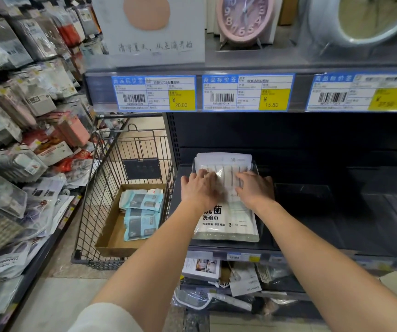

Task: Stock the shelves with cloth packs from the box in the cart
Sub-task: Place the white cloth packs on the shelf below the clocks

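hands, left [198,188] and right [256,188], press flat and open on white cloth packs [226,212]; blue packs [142,212] fill the cart's box [111,236].

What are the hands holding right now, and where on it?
Nothing is truly gripped. Both the left hand and the right hand lie flat, palms down, on the upper middle of the white cloth pack lying on the dark shelf.

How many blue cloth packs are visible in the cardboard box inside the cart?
2 show clearly: the upper blue pack leans toward the back of the cardboard box, and the lower blue pack lies just in front. More may be hidden beneath them.
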The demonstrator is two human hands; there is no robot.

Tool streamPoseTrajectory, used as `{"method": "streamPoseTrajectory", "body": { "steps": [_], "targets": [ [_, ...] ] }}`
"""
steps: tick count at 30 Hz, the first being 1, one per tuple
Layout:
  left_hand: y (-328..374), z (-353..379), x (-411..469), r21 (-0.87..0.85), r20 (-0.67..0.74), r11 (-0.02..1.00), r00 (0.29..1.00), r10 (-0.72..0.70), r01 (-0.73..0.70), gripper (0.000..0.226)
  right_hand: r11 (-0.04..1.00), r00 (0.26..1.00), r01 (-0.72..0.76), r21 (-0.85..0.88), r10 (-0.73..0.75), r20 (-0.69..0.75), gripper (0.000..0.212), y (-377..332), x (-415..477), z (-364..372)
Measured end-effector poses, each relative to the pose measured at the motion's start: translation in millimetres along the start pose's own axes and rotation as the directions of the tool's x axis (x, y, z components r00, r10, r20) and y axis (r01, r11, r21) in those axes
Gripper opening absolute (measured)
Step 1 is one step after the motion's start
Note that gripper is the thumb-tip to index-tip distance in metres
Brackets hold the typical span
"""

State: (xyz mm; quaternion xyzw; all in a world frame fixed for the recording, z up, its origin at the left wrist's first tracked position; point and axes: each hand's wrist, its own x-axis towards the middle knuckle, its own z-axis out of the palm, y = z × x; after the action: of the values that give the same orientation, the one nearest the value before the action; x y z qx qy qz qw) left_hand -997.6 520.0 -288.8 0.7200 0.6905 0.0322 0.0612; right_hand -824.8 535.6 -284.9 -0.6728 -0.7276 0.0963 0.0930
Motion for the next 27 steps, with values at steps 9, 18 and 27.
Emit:
{"method": "streamPoseTrajectory", "body": {
  "steps": [9, 18, 27],
  "targets": [
    [11.0, -13.5, -13.0, -0.107, -0.16, 0.993, 0.985, -0.059, 0.042, 0.05, 0.998, 0.998, -0.027, 0.054, 0.03, -0.051, 0.032, -2.7, -4.4, -22.9],
    [10.4, -15.9, -17.2, -0.045, -0.122, 0.998, 0.991, -0.06, 0.054, 0.058, 0.996, 0.999, -0.018, 0.087, 0.02, -0.025, 0.042, -0.1, -10.8, -28.6],
    [-1.5, -26.3, -21.3, -0.013, -0.133, 0.997, 0.988, -0.081, 0.08, 0.067, 0.995, 0.999, 0.032, 0.093, -0.035, 0.03, 0.053, -10.5, -17.4, -37.9]
  ]
}}
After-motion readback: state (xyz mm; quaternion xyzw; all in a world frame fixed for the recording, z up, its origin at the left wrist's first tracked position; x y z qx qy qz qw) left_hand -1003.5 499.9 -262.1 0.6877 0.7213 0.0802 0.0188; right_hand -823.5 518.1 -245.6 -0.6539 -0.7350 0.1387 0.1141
